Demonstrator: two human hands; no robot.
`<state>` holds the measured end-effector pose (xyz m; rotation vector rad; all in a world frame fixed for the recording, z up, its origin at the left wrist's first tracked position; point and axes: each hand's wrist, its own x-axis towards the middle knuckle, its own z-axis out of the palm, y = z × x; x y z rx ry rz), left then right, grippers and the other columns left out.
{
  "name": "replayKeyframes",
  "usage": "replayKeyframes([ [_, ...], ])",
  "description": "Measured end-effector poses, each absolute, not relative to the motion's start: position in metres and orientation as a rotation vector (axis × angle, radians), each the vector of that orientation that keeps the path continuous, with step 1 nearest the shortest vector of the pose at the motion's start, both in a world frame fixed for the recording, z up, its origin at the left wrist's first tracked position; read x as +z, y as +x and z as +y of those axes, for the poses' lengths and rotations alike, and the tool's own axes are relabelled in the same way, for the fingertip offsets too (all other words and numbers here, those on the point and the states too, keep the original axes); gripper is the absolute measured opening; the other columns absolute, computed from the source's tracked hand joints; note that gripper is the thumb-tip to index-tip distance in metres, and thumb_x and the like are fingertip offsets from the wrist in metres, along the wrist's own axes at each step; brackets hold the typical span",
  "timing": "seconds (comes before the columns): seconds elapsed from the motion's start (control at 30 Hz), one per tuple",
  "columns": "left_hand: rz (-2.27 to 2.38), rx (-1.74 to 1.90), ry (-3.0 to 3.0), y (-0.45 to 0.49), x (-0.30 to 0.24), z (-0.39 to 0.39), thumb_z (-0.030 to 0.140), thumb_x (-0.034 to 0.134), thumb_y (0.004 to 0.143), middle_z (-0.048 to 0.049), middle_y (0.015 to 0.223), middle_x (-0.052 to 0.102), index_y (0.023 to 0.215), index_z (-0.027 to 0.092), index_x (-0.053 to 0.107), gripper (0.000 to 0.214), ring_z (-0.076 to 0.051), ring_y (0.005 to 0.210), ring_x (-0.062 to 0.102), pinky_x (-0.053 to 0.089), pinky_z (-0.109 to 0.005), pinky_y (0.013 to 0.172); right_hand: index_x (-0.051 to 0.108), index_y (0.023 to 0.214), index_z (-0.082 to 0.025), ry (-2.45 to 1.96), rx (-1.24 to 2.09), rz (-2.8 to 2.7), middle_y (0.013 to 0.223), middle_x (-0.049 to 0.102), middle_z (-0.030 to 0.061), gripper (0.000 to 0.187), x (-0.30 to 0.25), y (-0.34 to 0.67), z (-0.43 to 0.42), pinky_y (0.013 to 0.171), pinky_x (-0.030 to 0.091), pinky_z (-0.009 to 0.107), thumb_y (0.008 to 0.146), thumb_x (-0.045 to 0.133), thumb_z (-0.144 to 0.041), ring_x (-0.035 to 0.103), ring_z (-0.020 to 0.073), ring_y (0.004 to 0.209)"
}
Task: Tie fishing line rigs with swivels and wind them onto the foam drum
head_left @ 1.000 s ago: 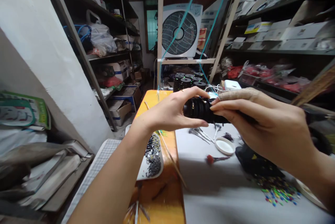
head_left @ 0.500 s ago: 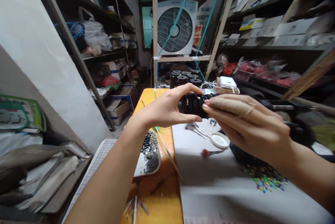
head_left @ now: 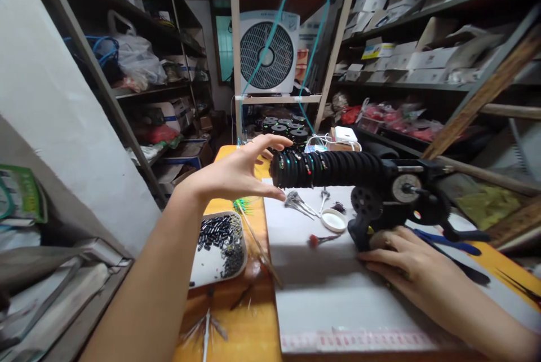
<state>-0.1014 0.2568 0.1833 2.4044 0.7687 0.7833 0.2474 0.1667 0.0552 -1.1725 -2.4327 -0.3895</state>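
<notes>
My left hand (head_left: pixel 230 173) is open at the left end of a ridged black roller (head_left: pixel 338 170), with the thumb below and the fingers above. Small beaded pieces with red, green and gold bits sit in the grooves near that end. The roller sticks out from a black geared device (head_left: pixel 406 187) with a round dial. My right hand (head_left: pixel 409 263) rests low beside the device's base, palm down, fingers stretched and slightly apart. It covers the spot where small coloured pieces lie, so its fingertips are partly hidden.
A white tray (head_left: pixel 220 272) of black and grey bits is at left, beside a thin stick (head_left: pixel 260 243). Grey-tufted stems (head_left: pixel 298 204), a white lid (head_left: pixel 333 219) and a red-tipped piece (head_left: pixel 315 241) lie on the white board (head_left: pixel 321 300). Blue-handled pliers (head_left: pixel 460 246) lie right.
My right hand has left the roller and dropped to the coloured pieces by the device's base. My left hand stays open at the roller's end. The view has shifted slightly right.
</notes>
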Motion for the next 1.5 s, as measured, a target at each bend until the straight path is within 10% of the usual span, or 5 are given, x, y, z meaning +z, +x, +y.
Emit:
replayKeyframes([
  [0.7,0.701,0.918,2.325,-0.104,0.182,0.26,0.037,0.083,0.071,-0.0105,0.11,0.065,0.112,0.016,0.057,0.052,-0.025,0.105,0.063,0.052,-0.045,0.096,0.056,0.097,-0.023,-1.014,-0.269,-2.25,0.083,0.065,0.0015,0.004,0.109,0.175,0.159,0.063,0.048,0.027,0.097,0.052,-0.023,0.063,0.0156,0.071],
  [0.97,0.701,0.888,2.318,-0.104,0.183,0.26,0.04,0.082,0.072,-0.0092,0.103,0.066,0.11,0.016,0.057,0.051,-0.025,0.102,0.063,0.053,-0.044,0.094,0.064,0.088,-0.023,-0.736,-0.267,-2.073,0.088,0.069,0.001,0.005,0.193,0.12,0.201,0.071,0.048,0.03,0.092,0.061,-0.023,0.062,0.0149,0.077],
  [1.5,0.669,0.921,2.307,-0.104,0.181,0.259,0.036,0.081,0.073,-0.0052,0.098,0.064,0.105,0.018,0.057,0.044,-0.023,0.098,0.062,0.053,-0.042,0.089,0.067,0.083,-0.02,-0.782,-0.089,-2.062,0.082,0.066,0.0029,0.01,0.19,0.103,0.231,0.068,0.047,0.033,0.091,0.062,-0.024,0.06,0.0172,0.075],
])
